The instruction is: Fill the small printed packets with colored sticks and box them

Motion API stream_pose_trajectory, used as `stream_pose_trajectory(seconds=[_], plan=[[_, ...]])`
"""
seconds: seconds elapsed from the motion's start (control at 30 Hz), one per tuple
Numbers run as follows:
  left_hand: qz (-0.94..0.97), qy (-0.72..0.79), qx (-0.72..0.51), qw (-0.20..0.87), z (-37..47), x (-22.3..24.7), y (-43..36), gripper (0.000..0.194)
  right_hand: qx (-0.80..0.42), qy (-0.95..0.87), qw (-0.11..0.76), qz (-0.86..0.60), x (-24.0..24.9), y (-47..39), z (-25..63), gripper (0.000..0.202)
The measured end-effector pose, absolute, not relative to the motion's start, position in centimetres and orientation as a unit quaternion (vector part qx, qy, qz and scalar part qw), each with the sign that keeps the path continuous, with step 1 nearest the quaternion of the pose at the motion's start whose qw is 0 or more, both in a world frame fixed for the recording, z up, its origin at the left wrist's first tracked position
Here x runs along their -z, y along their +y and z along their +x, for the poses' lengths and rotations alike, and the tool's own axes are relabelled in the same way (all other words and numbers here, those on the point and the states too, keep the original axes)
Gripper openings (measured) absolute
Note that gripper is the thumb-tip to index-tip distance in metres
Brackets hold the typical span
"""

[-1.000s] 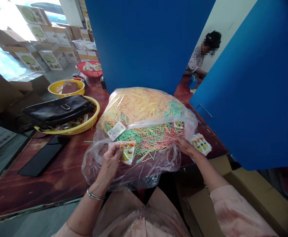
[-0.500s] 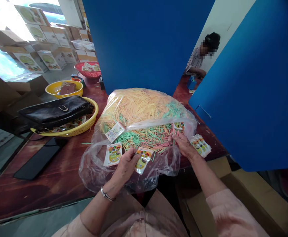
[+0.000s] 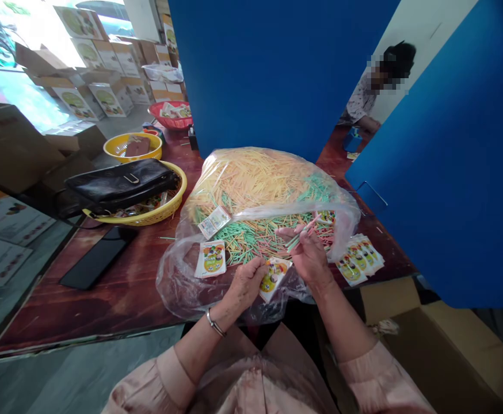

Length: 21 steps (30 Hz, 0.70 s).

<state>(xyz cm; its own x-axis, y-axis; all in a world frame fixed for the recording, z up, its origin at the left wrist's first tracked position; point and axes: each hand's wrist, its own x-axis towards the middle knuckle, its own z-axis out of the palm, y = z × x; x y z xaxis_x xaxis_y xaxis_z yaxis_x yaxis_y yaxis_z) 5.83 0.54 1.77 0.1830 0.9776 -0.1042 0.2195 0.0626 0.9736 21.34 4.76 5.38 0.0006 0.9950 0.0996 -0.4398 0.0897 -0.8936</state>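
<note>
Taking the large clear plastic bag [image 3: 260, 212] as the clock's centre, with twelve o'clock farthest from the wearer, it holds a heap of thin yellow, green and pink sticks [image 3: 243, 238]. Between nine and ten o'clock, a yellow plastic basket [image 3: 156, 217] bears a black leather-like bag [image 3: 122, 184] over small clear-wrapped items. Beyond it at ten o'clock, a smaller yellow basket [image 3: 110, 150] holds a brownish-red block [image 3: 137, 145]; between ten and eleven, a red basket [image 3: 176, 122] holds pale packets [image 3: 176, 110].

The left hand [image 3: 247, 284] pinches a flat white, yellow and green printed packet [image 3: 273, 280] between thumb and index finger; it juts out from those fingertips toward four o'clock. A similar packet [image 3: 211, 259] lies at the left hand's ten o'clock, apart from it. The right hand [image 3: 312, 259], fingers partly spread, holds a few pink and green sticks [image 3: 297, 238] between thumb and fingers, at about one o'clock from the pinched packet. Fanned packets [image 3: 359, 259] lie between three and four o'clock on the dark-red table [image 3: 148, 276].
</note>
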Motion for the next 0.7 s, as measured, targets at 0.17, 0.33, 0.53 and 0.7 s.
stream_pose_trajectory(seconds=[0.17, 0.33, 0.53, 0.7], plan=[[0.566, 0.523, -0.369, 0.520, 5.7, -2.6, 0.3, 0.030, -0.580, -0.441, 0.577, -0.369, -5.9, 3.9, 20.3, 0.022], [0.529, 0.518, -0.398, 0.542, 5.8, -2.5, 0.4, 0.031, -0.596, -0.450, 0.563, -0.352, -4.5, 3.6, 19.6, 0.017], [0.478, 0.495, -0.431, 0.584, 5.9, -2.3, 0.5, 0.024, -0.611, -0.459, 0.548, -0.339, -3.6, 3.2, 19.5, 0.012], [0.469, 0.479, -0.454, 0.586, 5.7, -2.1, 0.6, 0.019, -0.623, -0.439, 0.554, -0.335, -3.8, 3.4, 19.3, 0.028]])
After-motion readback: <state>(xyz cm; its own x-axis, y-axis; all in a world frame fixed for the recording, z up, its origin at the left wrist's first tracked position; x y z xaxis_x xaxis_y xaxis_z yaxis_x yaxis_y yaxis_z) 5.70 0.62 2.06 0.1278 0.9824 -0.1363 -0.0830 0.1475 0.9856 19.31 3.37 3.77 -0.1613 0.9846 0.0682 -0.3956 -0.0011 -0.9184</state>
